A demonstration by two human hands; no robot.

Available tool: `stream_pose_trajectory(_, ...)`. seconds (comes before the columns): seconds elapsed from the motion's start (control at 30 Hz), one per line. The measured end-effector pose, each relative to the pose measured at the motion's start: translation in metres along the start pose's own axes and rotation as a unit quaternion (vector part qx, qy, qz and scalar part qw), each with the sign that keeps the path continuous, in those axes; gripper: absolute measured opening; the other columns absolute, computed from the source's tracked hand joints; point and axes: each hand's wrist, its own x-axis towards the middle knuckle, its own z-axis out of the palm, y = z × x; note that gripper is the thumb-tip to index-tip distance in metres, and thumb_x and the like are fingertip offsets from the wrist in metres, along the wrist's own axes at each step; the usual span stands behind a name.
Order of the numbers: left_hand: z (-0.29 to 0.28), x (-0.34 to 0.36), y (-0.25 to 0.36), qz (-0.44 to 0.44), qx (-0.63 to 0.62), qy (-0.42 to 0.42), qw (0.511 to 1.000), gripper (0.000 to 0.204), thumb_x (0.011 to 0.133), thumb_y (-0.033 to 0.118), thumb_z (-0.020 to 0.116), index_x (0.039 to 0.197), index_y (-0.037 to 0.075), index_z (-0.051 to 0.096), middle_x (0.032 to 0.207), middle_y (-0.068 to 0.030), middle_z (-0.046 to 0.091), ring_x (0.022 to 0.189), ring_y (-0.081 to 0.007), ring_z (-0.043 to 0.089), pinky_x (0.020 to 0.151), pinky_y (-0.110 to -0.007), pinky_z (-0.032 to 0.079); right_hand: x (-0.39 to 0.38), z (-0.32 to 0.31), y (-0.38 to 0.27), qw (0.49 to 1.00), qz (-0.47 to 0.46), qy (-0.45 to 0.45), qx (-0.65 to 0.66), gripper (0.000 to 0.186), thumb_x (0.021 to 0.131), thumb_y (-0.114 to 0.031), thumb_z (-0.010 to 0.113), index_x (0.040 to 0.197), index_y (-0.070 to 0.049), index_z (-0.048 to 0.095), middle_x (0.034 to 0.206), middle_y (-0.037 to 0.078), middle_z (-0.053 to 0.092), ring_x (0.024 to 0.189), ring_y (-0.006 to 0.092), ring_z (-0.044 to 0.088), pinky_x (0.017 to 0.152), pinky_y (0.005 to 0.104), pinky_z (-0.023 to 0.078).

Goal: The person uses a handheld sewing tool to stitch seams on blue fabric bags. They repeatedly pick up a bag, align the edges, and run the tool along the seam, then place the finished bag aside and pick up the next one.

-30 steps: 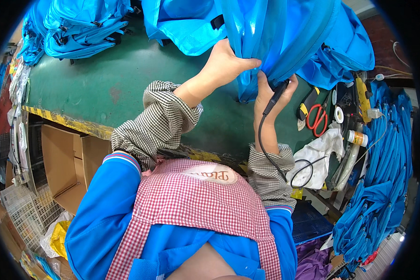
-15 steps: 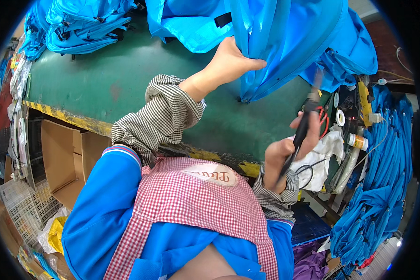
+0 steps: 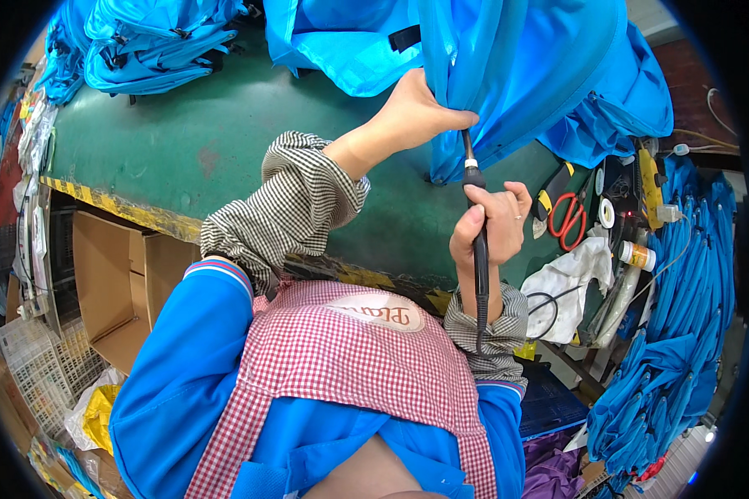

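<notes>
A blue fabric bag (image 3: 524,75) hangs over the far side of the green table, its lower corner reaching the tabletop. My left hand (image 3: 416,112) pinches the bag's near edge, with the thumb pointing right. In my right hand (image 3: 495,220) is a black-handled soldering iron (image 3: 480,266), held like a pen and pointing away from me. Its metal tip meets the bag's edge just below my left thumb; whether it touches the fabric I cannot tell. The cord runs down past my right sleeve.
Folded blue bags (image 3: 154,50) are heaped at the far left. Red-handled scissors (image 3: 567,220), a white cloth (image 3: 570,279), a small bottle (image 3: 638,255) and a tape roll (image 3: 607,209) lie at the right. More blue bags (image 3: 691,274) hang beyond. A cardboard box (image 3: 108,283) stands below the table's striped edge.
My right hand has swung the soldering iron leftward, from near the scissors to the bag's edge below my left thumb. The left hand keeps its grip and has barely moved.
</notes>
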Motion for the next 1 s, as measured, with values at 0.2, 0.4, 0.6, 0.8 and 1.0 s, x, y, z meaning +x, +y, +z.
stream_pose_trajectory(0.2,0.003,-0.009,-0.003,0.022,-0.117,-0.003,0.993,0.046,0.071,0.008,0.079,0.111,-0.002,0.059,0.105,-0.0075,0.066,0.092,-0.0141,0.062,0.086,-0.032,0.051,0.043,-0.011,-0.005,0.991,-0.010,0.099,0.087,0.015,0.087,-0.014,0.057,0.096,-0.002,0.059,0.080,0.014,0.061,0.066,0.0252,0.058,0.085,0.0441,0.045)
stream_pose_trajectory(0.4,-0.049,-0.055,0.057,0.029,0.266,-0.369,0.890,0.052,0.093,0.035,0.056,0.129,-0.003,0.047,0.119,-0.0235,0.058,0.113,-0.0321,0.056,0.096,-0.035,0.043,0.106,0.033,0.028,0.994,-0.051,0.065,-0.071,0.016,0.078,0.002,0.068,0.090,-0.001,0.056,0.090,0.016,0.063,0.081,0.0304,0.065,0.072,0.0314,0.049)
stream_pose_trajectory(0.6,-0.120,0.083,0.229,0.441,0.398,0.030,0.804,0.055,0.082,0.020,0.066,0.132,0.006,0.047,0.127,-0.0224,0.052,0.119,-0.0346,0.050,0.100,-0.042,0.039,0.129,-0.086,0.023,0.977,-0.130,0.131,-0.109,0.009,0.081,0.006,0.054,0.088,0.000,0.053,0.112,0.026,0.060,0.102,0.0402,0.059,0.085,0.0501,0.052)
stream_pose_trajectory(0.8,-0.138,0.160,0.322,0.342,0.676,0.283,0.588,0.027,0.080,0.013,0.053,0.098,-0.006,0.059,0.088,-0.0302,0.062,0.084,-0.0421,0.061,0.075,-0.045,0.050,0.179,-0.095,0.033,0.955,-0.175,0.235,-0.052,0.019,0.092,-0.006,0.057,0.096,-0.003,0.039,0.107,0.036,0.058,0.106,0.0438,0.059,0.086,0.0467,0.052)
stream_pose_trajectory(1.0,-0.035,0.202,0.172,0.317,0.428,0.041,0.846,0.039,0.081,0.024,0.058,0.096,-0.011,0.057,0.086,-0.0294,0.061,0.081,-0.0383,0.063,0.073,-0.043,0.050,0.146,-0.061,0.010,0.972,-0.091,0.206,0.065,0.011,0.084,-0.003,0.063,0.091,-0.002,0.055,0.119,0.028,0.058,0.114,0.0376,0.055,0.097,0.0441,0.043)
